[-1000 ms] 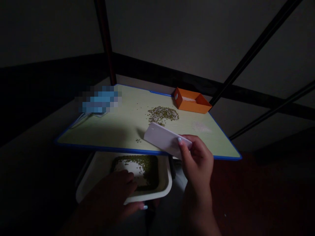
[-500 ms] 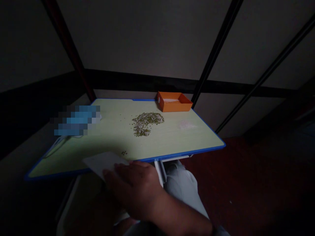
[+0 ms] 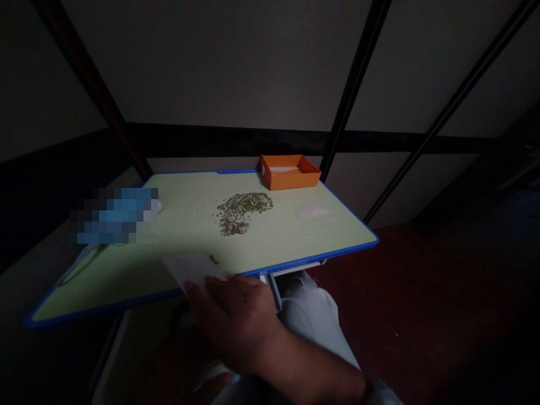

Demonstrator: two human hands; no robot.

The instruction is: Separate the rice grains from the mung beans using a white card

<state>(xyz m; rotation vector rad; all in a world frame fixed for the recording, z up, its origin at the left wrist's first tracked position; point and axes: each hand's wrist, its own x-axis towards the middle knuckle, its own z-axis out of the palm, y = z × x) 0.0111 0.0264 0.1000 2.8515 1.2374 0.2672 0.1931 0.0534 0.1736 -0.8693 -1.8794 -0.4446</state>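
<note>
My right hand (image 3: 242,318) reaches over the near edge of the table, its fingers closed on a thin white card (image 3: 188,267). The card is tilted over the tabletop, beside a few small dark beans (image 3: 215,259). Farther back lies a curved, spread-out heap of green beans mixed with pale grains (image 3: 242,211). A smaller patch of pale grains (image 3: 311,210) lies to its right. Low in the view, part of my left hand (image 3: 214,387) shows in deep shadow below the table edge; its fingers cannot be made out.
An orange open box (image 3: 294,181) with something pale inside stands at the back of the blue-edged table (image 3: 278,247). At the left lies a blurred-out blue object (image 3: 118,214) with a cable. A panelled wall (image 3: 232,67) rises behind. My leg (image 3: 312,315) is under the table.
The card in my right hand has moved right, up to the few loose beans near the edge. The view has shifted, so the table appears slightly farther left.
</note>
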